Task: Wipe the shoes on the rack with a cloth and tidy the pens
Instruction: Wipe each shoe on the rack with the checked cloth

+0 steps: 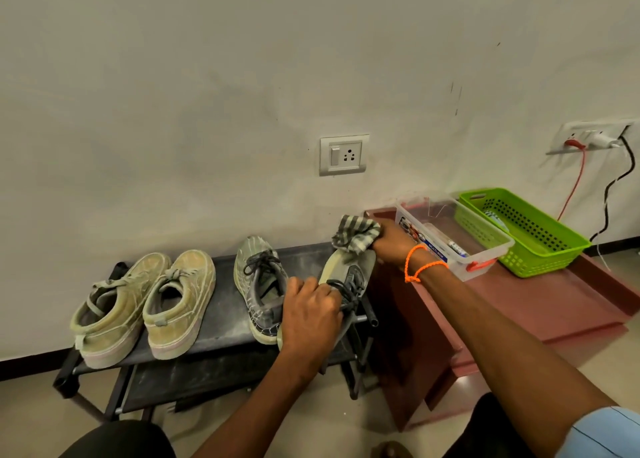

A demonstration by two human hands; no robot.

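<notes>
The right hand (389,246) grips a bunched grey-and-white checked cloth (355,234) against the toe of the rightmost grey lace-up sneaker (348,277), which sits at the right end of the black metal shoe rack (221,329). The left hand (310,313) curls round the same shoe at its laces and heel. The shoe's long axis runs from the left hand away toward the wall, so the wiping stroke probably travels back along it. Pens lie in the clear plastic box (485,253) on the maroon surface (540,305), nearer the right hand.
</notes>
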